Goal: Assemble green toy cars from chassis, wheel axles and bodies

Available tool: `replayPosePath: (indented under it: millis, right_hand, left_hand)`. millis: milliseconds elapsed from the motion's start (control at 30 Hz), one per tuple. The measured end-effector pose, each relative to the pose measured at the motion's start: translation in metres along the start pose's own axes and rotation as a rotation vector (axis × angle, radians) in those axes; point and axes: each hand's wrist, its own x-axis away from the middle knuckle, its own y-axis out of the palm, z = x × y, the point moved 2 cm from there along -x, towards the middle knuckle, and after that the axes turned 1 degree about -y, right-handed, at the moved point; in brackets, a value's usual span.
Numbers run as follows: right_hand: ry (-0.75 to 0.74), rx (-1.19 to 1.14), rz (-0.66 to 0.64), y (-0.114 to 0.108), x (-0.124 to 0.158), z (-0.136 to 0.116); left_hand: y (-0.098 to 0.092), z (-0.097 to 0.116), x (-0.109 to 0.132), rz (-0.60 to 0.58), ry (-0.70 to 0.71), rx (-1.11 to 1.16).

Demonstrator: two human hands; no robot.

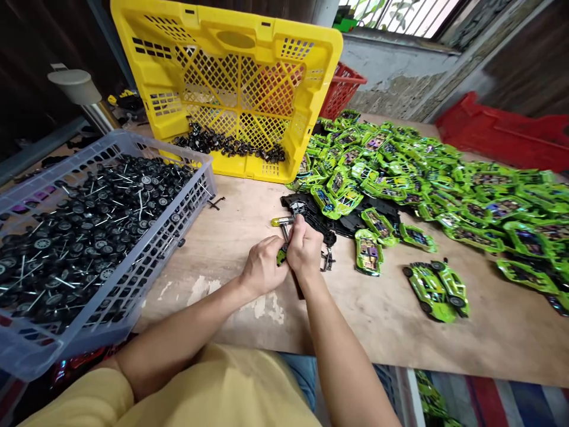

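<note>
My left hand [265, 267] is closed round a small green toy car part [281, 257], mostly hidden by the fingers. Pressed against it from the other side is my right hand [305, 246], closed with the thumb on top. A small hammer [283, 222] with a yellow-tipped metal head shows just beyond the hands, and its handle passes beneath them. Black toy car chassis [315, 213] lie behind my hands. To the right sits a green car shell [368, 253], face down. Farther right, two finished-looking green toy cars [438, 290] with wheels lie together.
A grey crate [153, 234] of black wheels on metal axles stands at the left. Behind, a yellow crate [240, 38] is tipped on its side with small black parts inside. A large heap of green car shells [400, 172] spreads right, before a red crate [507, 130].
</note>
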Motion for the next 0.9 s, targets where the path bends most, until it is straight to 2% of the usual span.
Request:
replayPosePath:
  millis: [133,200,300,433,533,667,800,900]
  right_hand:
    - [0.300,-0.207,0.211,0.000,0.016,0.021]
    - [0.355,-0.236,0.158,0.001,0.028,0.028]
    - [0.314,-0.268,-0.063,0.002,0.045,0.033]
    - [0.196,-0.232,-0.164,0.001,0.059,0.031]
    - [0.125,-0.157,-0.150,0.003,0.065,0.029]
    - [0.074,-0.105,-0.092,0.008,0.068,0.033]
    - [0.057,-0.103,-0.060,0.010,0.069,0.035]
    - [-0.033,-0.075,-0.002,0.002,0.064,0.027]
  left_hand:
    - [-0.020,-0.008,0.008,-0.106,0.055,0.046]
    - [-0.030,-0.022,0.018,-0.157,0.030,0.096]
    - [-0.035,-0.046,0.035,-0.159,-0.142,0.192]
    - [-0.024,-0.055,0.047,-0.137,-0.235,0.400]
    - [-0.020,-0.048,0.047,-0.163,-0.206,0.455]
    - [-0.022,-0.044,0.045,-0.161,-0.146,0.417]
    - [-0.022,-0.050,0.046,-0.179,-0.185,0.429]
    - [-0.028,-0.057,0.044,-0.156,-0.289,0.561]
